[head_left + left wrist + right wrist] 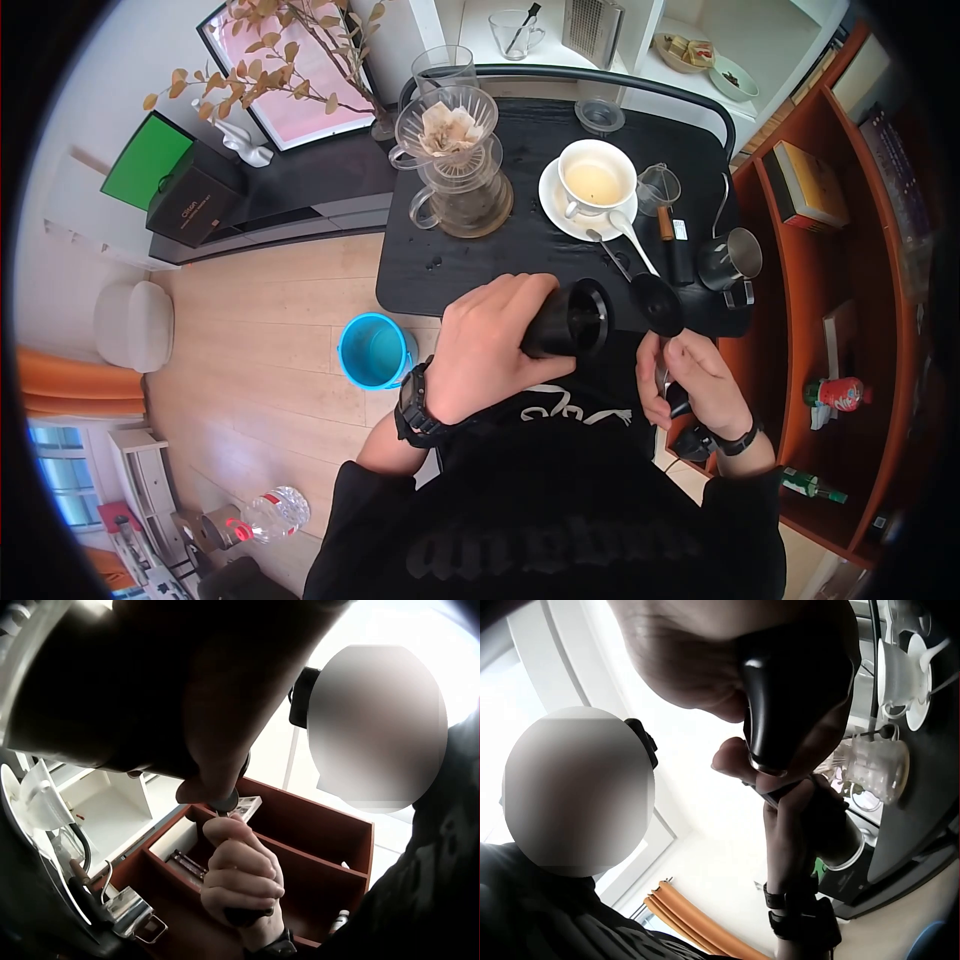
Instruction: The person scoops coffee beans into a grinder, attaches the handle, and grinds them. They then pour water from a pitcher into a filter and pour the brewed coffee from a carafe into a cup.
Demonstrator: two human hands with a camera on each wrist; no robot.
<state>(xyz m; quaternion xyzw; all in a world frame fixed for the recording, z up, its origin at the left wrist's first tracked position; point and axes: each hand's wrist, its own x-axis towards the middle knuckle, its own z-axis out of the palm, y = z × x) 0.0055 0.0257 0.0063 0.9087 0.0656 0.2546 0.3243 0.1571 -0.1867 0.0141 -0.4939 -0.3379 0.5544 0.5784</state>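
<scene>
Black grinder [566, 320], white cup [596, 178] (blue bin [372, 350]).

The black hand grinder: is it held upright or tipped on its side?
Tipped on its side. The grinder lies level in the left hand, its open end facing the right hand, over the table's edge.

Before you: black table [540, 150] | on it glass dripper carafe [455, 185], cup on saucer [592, 185], steel pitcher [732, 258], spoon [632, 238].
</scene>
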